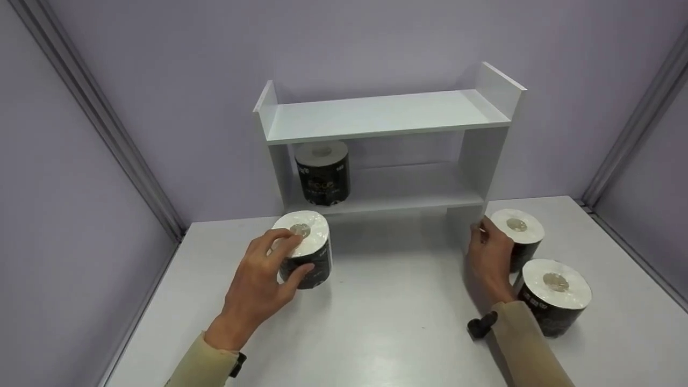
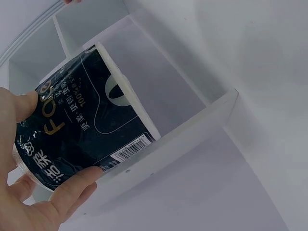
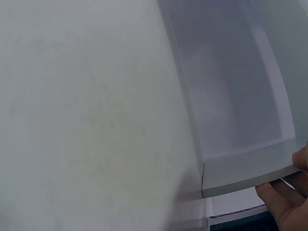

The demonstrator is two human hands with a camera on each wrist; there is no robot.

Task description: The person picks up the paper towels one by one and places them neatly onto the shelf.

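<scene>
Two rolls [image 1: 556, 301] on white tabletop [image 1: 387, 306]; pale walls [image 1: 376, 43], grey corner rails [image 1: 102, 113].

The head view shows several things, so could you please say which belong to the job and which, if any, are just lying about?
Likely part of the job:
left hand, holding a toilet roll
right hand, gripping the shelf
another roll, on the shelf
two similar rolls, at right

Just lying about:
nothing loose stands out; the table and wall are setting

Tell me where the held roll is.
In the head view, the roll is left of centre, in the left hand, in front of the shelf.
</scene>
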